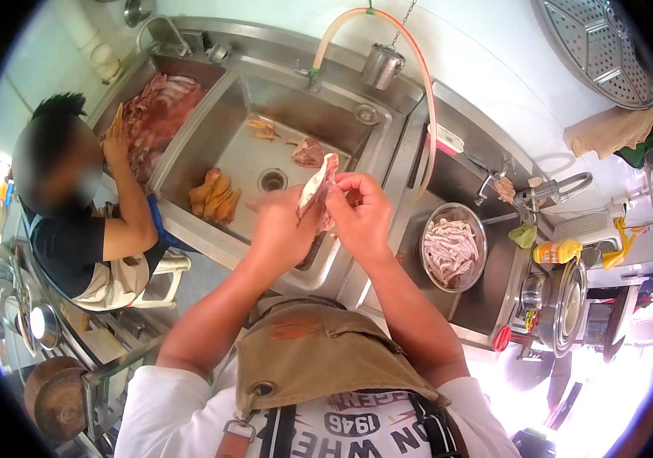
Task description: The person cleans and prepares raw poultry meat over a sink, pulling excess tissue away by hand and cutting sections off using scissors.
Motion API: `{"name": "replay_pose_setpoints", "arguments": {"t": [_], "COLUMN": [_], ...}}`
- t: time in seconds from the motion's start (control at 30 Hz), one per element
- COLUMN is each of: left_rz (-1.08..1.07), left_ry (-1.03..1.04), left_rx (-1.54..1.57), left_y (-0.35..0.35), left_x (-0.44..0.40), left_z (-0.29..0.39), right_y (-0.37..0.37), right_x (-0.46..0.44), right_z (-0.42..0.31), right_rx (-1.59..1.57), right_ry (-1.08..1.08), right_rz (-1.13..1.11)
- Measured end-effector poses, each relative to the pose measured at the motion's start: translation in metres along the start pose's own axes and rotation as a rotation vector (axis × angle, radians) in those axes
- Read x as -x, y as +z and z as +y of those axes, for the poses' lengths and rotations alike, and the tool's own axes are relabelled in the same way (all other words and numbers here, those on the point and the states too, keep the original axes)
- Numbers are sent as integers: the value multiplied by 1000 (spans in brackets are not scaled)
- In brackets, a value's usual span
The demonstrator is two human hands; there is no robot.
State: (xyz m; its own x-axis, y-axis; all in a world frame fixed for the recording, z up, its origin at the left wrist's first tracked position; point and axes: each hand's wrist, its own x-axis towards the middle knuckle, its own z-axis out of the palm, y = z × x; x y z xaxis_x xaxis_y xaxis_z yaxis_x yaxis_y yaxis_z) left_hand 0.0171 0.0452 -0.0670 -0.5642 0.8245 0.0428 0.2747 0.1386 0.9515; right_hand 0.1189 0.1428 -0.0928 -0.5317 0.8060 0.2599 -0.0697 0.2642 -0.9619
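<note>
Over the middle steel sink [223, 126], both hands are on a piece of raw meat [314, 189] with a pale, fatty-looking strip that points upward. My left hand [284, 229] is closed round its lower left side. The fingers of my right hand [362, 214] pinch it from the right. Part of the piece is hidden behind my hands. Below, in the sink, lie a dark red chunk of meat [308, 153], some small yellow pieces [262, 128] and a pile of yellow-orange poultry pieces [214, 196] beside the drain [271, 180].
At the left, a person [75, 252] reaches into a sink of raw meat in reddish water [166, 114]. On my right, a metal bowl [455, 248] of pale meat strips stands in another sink. A hose [418, 57] arches over the sinks; a metal cup [382, 66] hangs nearby.
</note>
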Motion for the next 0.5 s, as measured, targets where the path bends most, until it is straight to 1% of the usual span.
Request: {"name": "replay_pose_setpoints", "arguments": {"t": [0.03, 0.1, 0.13, 0.23, 0.3, 0.33, 0.37, 0.5], "left_rz": [-27, -81, -79, -74, -73, -86, -98, -47], "left_ry": [-16, -50, -34, -8, -28, 11, 50, 74], "left_rx": [-17, -51, -72, -124, -147, -183, -219, -334], "left_y": [0, -1, -1, 0, 0, -1, -2, -2], "left_x": [0, 1, 1, 1, 0, -1, -3, -9], "left_z": [-1, -4, -8, -16, -15, -16, -17, -35], "right_y": [0, -1, -1, 2, 3, 3, 2, 2], "right_x": [0, -1, -2, -5, -6, -5, -4, 5], "right_z": [0, -3, -4, -8, -5, -4, -4, -8], "right_rx": [14, 46, 62, -64, -73, -77, -89, -160], "right_ry": [-4, 82, 124, 148, 120, 107, 132, 226], "right_rz": [-5, -11, -14, 38, 37, 36, 2, -110]}}
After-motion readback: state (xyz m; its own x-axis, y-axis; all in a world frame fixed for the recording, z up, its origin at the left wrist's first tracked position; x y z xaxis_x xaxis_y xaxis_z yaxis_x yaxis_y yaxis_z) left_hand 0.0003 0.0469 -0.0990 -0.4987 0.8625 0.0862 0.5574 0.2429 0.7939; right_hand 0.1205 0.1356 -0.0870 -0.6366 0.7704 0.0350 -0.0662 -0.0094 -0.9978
